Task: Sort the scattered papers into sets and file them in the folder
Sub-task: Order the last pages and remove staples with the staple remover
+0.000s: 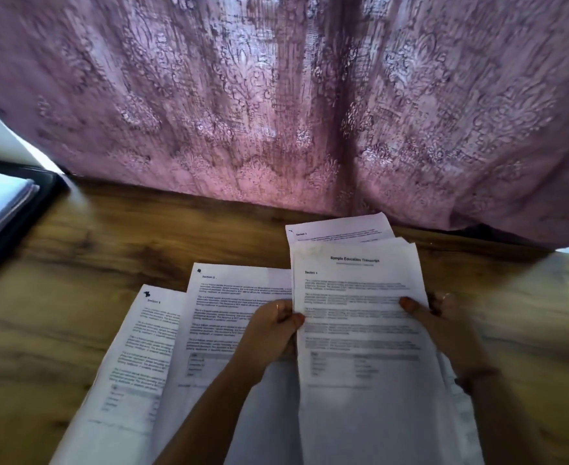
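Below, wood-grain table [75, 297] — purple curtain [276, 95] behind — fingers [410, 305] clamped on papers [360, 330].

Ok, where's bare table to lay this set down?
Bare wood runs between the folder at far left and the sheets, back to the curtain. Another patch lies right of the right hand. Crowded: table centre, where sheets overlap under the left hand and the held set.

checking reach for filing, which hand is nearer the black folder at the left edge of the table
Left. The left hand pinches the left edge of the held transcript sheets, on the side toward the black folder. The right hand grips their right edge, farther away.
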A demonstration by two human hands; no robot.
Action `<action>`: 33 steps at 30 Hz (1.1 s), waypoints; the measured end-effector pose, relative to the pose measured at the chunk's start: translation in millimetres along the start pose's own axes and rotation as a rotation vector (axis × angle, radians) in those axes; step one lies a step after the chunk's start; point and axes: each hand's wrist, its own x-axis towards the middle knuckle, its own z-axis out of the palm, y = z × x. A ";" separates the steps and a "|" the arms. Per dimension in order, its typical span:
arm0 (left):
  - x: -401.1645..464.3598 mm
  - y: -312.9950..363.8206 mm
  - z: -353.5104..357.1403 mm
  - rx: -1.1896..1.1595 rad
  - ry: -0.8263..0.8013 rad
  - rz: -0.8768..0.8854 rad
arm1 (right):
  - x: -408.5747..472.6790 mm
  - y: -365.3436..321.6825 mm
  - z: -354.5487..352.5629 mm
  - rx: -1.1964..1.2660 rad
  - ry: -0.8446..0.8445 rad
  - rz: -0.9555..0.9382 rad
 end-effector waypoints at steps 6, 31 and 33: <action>24.1 21.6 19.4 0.005 0.058 0.022 | 36.1 -16.8 0.8 -0.284 0.178 -0.099; 30.0 -31.7 11.3 1.319 0.343 0.301 | 79.2 -33.7 5.9 -0.018 0.083 -0.172; 31.5 -34.4 11.8 1.347 0.332 0.280 | 73.7 -37.9 0.7 -0.058 0.068 -0.246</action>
